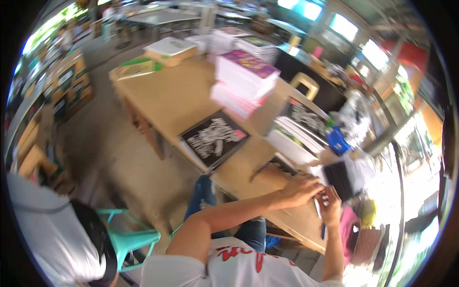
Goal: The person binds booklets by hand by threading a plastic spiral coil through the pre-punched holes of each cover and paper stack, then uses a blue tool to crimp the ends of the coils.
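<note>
My left hand (302, 189) and my right hand (330, 204) meet over the right end of the brown table (165, 93). Their fingers are bent and close together at the tips. Whatever they pinch is small and blurred, so I cannot make it out. Just beyond my left hand lies a dark printed sheet or booklet (285, 165), partly hidden by the hand. Past my fingers is a black pad-like thing (340, 180) beside white sheets or wrapping (359, 173). A stack of black-covered books (215, 138) sits farther left on the tabletop.
A tall stack of purple-covered books (246, 71) stands farther back, with another black-covered stack (306, 119) to its right. A blue object (338, 140) sits near clear plastic (356, 115). At lower left are a turquoise stool (131, 239) and another person (52, 234).
</note>
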A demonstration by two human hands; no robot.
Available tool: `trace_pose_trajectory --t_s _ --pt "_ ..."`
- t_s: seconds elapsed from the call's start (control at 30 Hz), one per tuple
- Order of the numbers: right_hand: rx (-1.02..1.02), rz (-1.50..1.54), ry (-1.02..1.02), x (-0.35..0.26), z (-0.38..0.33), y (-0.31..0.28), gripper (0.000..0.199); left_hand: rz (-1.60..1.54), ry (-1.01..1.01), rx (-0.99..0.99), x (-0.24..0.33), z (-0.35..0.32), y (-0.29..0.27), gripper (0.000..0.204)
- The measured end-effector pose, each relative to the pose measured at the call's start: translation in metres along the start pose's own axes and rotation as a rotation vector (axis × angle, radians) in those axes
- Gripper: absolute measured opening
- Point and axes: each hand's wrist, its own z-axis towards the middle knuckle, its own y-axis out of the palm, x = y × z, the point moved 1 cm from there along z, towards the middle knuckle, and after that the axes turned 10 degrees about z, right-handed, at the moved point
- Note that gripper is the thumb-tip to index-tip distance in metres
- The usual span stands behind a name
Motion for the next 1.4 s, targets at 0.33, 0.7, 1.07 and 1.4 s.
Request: trace_pose_trajectory --t_s 0.33,0.7,1.07,1.4 --pt "0.165 0.064 -0.095 -0.008 -0.077 0.015 0.034 0.044 -0.054 -0.136 0.008 0.019 -0.009 0.020" --pt "-0.424 -0.044 0.260 0.090 0.076 0.075 0.056 0.122 -0.132 -0.255 0.024 0.025 -0.005 0.018" --pt "-0.570 0.339 0.324 0.097 0.045 -0.018 0.044 0.125 -0.109 -0.233 -0.006 0.026 -0.031 0.019" --pt "-0.819 0.519 0.210 0.079 0.059 -0.038 0.070 0.110 -0.085 -0.286 -0.007 0.024 -0.034 0.019"
